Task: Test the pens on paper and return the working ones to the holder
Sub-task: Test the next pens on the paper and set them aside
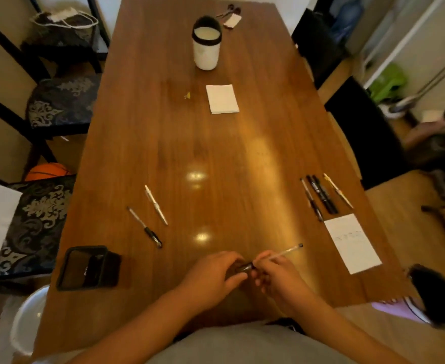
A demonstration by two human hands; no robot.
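Pen (281, 253) over the table's (216, 153) near edge: left hand (213, 271) curled round its dark end, right hand (276, 275) pinching the barrel. Holder (87, 267) at near-left edge, paper (351, 243) at right edge. Open wood between. Chairs (58, 106) on both sides.

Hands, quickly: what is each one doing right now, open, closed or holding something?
The left hand is closed, fingers curled round the dark end of a pen.
The right hand is closed, pinching the same pen by its clear barrel.
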